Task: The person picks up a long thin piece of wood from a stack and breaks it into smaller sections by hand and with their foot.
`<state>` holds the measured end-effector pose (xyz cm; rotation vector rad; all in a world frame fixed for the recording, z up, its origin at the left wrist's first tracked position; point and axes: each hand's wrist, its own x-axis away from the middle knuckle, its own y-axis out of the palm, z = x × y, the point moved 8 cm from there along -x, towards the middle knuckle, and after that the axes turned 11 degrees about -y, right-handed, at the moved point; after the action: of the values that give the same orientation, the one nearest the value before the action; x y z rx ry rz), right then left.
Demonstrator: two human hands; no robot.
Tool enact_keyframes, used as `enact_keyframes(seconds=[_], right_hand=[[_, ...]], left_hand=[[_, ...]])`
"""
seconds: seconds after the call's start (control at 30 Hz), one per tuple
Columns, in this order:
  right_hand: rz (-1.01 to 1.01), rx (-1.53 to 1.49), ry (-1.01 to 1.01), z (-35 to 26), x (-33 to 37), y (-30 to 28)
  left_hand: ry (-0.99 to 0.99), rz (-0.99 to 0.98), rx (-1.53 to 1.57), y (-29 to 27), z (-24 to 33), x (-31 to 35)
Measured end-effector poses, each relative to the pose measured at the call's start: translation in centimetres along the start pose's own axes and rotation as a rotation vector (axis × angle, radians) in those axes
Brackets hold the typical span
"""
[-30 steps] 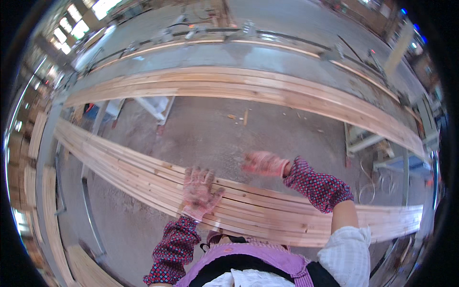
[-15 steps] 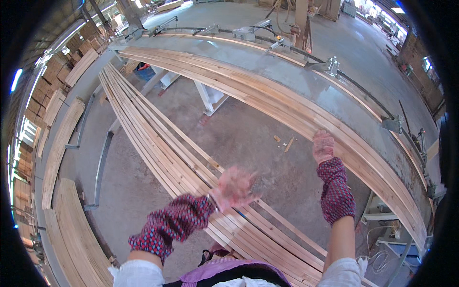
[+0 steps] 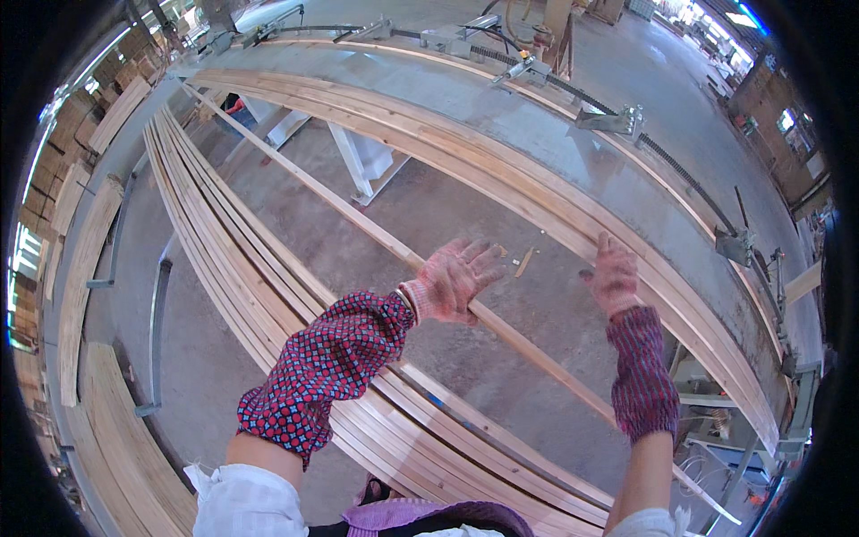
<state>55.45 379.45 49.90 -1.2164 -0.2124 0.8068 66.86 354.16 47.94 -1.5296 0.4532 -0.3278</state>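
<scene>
A long, narrow wooden strip [image 3: 548, 360] runs diagonally between the floor-side stack and the metal table. My left hand [image 3: 455, 279], in a stained pinkish glove, lies across it from above; the fingers stretch to the right, and the strip passes beneath the palm, apparently held there. The underside of that grip is hidden. My right hand [image 3: 614, 273], gloved too, is at the near edge of the strips on the table [image 3: 519, 183], fingers raised and thumb apart, with nothing visible in it. Left of the loose strip lies a stack of similar strips [image 3: 268, 291].
The long grey metal table [image 3: 586, 170] curves across the far side, with clamps [image 3: 617, 121] along its back. White supports [image 3: 362, 166] stand under it. More timber stacks [image 3: 121, 438] are at the left. Wood scraps [image 3: 526, 261] lie on the floor.
One strip has moved away from the stack toward the table, along with my left hand. My right hand has shifted slightly and its thumb now stands apart. The view has turned a little.
</scene>
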Motion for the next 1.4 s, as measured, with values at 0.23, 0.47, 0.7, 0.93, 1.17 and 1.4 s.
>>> enact_keyframes(seconds=[0.23,0.47,0.7,0.93,1.17,1.4], right_hand=[[-0.383,-0.492,-0.186,-2.3,2.5,3.7],[-0.352,-0.782,-0.206,-3.3,2.7,2.4],[0.038,0.47,0.088,4.5,-3.9,9.7],[-0.826,-1.518,0.079,-4.0,6.5,8.3],[0.251,-0.247,0.075,4.1,-9.1,2.9],[-0.001,-0.27,-0.106,3.1,-8.4,11.4]], left_hand=[[-0.047,0.122,0.019,-2.4,0.0,-0.3],[-0.102,-0.373,0.087,1.1,-0.2,0.1],[0.003,0.066,-0.056,-0.7,0.5,-1.6],[-0.063,0.172,-0.02,-3.4,0.4,-1.1],[-0.028,-0.004,0.129,-1.7,-0.1,-0.6],[-0.015,0.319,0.112,-1.9,-0.4,-0.6]])
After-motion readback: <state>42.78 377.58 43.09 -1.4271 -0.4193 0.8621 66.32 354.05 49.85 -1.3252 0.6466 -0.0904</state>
